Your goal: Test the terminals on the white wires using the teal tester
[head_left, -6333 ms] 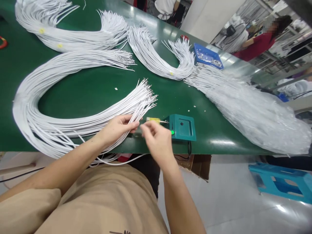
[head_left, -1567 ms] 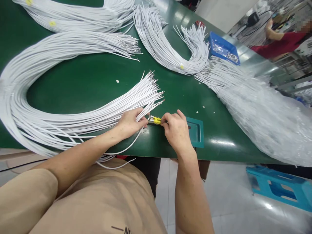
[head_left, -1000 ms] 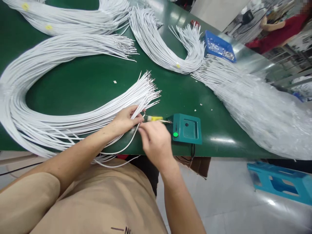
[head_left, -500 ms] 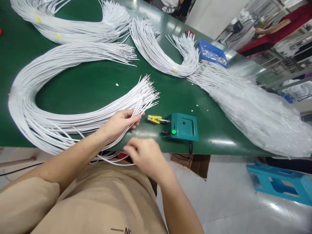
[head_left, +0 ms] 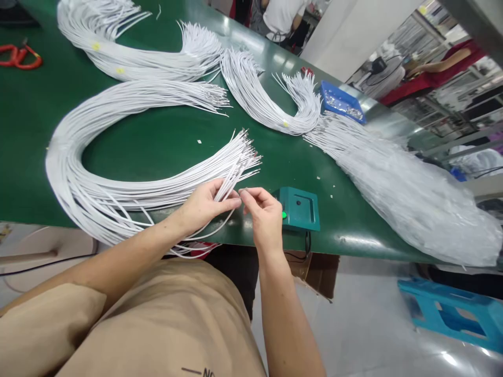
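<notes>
A thick bundle of white cables (head_left: 65,152) curves in a C on the green table, its metal-tipped ends by my hands. My left hand (head_left: 210,204) is closed around several of these cables near their ends. Close against its thumb, my right hand (head_left: 263,209) pinches with thumb and forefinger; what lies between those fingertips is too small to make out. Just right of that hand sits a small teal device (head_left: 301,208) with a green button, partly hidden by the hand.
More white cable bundles (head_left: 149,65) lie behind, with a blue tray (head_left: 341,102) of small parts, plastic-wrapped cables (head_left: 408,188), and red-handled scissors (head_left: 21,56) at far left. A blue stool (head_left: 451,314) stands on the floor. Other people are in the background.
My right hand has moved up from the table's front edge to meet my left fingertips, now covering the device's yellow clip. The view has shifted, bringing the scissors into sight.
</notes>
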{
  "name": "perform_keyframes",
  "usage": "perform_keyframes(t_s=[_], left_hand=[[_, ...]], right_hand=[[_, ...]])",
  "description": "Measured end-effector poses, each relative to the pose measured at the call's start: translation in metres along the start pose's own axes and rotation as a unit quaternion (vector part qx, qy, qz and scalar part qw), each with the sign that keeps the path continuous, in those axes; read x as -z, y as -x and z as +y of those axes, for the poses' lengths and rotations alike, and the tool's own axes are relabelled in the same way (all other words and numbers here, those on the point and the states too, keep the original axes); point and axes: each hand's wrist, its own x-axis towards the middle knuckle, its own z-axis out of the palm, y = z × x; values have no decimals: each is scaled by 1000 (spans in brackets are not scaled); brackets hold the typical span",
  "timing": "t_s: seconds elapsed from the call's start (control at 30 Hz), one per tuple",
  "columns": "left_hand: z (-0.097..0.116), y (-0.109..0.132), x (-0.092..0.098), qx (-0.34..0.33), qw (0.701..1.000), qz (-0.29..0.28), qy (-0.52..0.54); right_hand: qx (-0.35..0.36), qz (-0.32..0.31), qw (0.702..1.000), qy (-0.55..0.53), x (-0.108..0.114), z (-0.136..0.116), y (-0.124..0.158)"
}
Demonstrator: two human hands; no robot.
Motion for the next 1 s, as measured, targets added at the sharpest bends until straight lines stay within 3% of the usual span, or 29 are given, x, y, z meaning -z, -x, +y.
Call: perform_keyframes(t_s=[0.13, 0.3, 0.47, 0.73, 0.9, 1.0], left_hand=[[2, -1, -1, -34, 999, 13, -3], [-3, 3, 0, -53, 998, 21, 19], [0, 7, -2, -46, 998, -17, 29], [-9, 7, 3, -34, 999, -13, 27], [-9, 5, 3, -38, 999, -4, 29], [-5, 5, 2, -31, 999, 1, 24]], right_hand=[[-62, -35, 989, -130, -3, 6, 1], [-177, -85, 935, -294, -5, 7, -1], [-192, -97, 944, -250, -5, 0, -8], [-228, -116, 939, -231, -4, 5, -7], [-201, -105, 945, -237, -1, 9, -1], [-147, -63, 971, -179, -1, 9, 2]])
